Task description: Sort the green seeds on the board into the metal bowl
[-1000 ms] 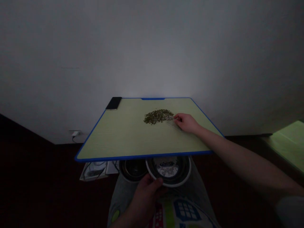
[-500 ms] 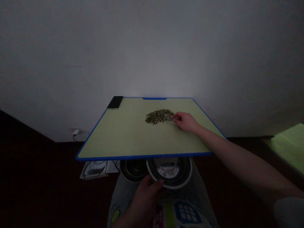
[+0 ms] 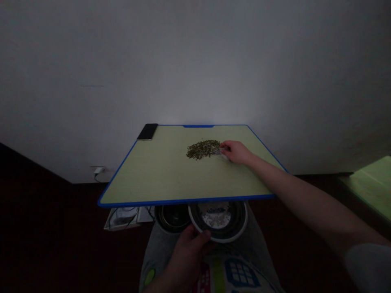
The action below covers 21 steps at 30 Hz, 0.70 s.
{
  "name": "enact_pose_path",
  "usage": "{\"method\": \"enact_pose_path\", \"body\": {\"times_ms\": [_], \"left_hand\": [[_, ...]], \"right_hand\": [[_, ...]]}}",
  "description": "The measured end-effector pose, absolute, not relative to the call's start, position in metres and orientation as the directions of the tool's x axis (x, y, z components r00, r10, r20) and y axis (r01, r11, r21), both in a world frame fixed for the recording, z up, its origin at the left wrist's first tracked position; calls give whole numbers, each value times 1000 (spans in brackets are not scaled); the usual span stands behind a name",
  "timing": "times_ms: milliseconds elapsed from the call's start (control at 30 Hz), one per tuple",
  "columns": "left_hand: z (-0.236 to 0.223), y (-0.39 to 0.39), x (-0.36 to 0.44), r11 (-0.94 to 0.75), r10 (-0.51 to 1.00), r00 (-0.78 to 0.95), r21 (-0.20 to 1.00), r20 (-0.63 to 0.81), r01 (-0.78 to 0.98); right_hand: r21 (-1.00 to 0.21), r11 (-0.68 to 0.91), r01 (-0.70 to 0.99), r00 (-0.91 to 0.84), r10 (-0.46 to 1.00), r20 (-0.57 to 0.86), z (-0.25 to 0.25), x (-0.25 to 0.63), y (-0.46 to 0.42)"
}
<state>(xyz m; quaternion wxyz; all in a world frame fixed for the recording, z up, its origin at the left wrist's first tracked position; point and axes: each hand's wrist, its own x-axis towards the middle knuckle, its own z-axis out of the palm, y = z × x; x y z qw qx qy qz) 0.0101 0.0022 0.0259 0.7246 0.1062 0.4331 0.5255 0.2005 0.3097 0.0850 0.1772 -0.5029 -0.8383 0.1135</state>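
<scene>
A heap of small greenish-brown grains, like beans or seeds, is spread on the pale yellow tabletop. At the heap's right edge my right hand has its thumb and fingertips drawn together; whatever is between them is too small to make out. Below the table's front edge my left hand grips the near rim of a white-rimmed bowl, thumb on top. Whitish matter with some dark bits lies in this bowl. To its left, a second, dark bowl rests at my lap, partly covered by the first.
A dark flat phone or tablet lies at the table's back left corner. The table has a blue edge and stands against a grey wall. A box with cables sits below at left; a plug is in the wall.
My right hand has shifted slightly left and away from me, over the heap's right end. The left hand keeps its grip on the bowl.
</scene>
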Motion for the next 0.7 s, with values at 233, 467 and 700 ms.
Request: {"method": "enact_pose_path", "body": {"times_ms": [233, 467, 700], "left_hand": [[20, 0, 8, 415, 866, 96, 599, -490, -685], [26, 2, 10, 432, 843, 79, 582, -532, -689], [25, 3, 11, 411, 853, 55, 603, -519, -684]], "right_hand": [[-375, 519, 768, -499, 852, 157, 90, 201, 314], [-387, 535, 751, -525, 839, 141, 91, 200, 309], [-383, 498, 778, -480, 864, 151, 87, 190, 298]]}}
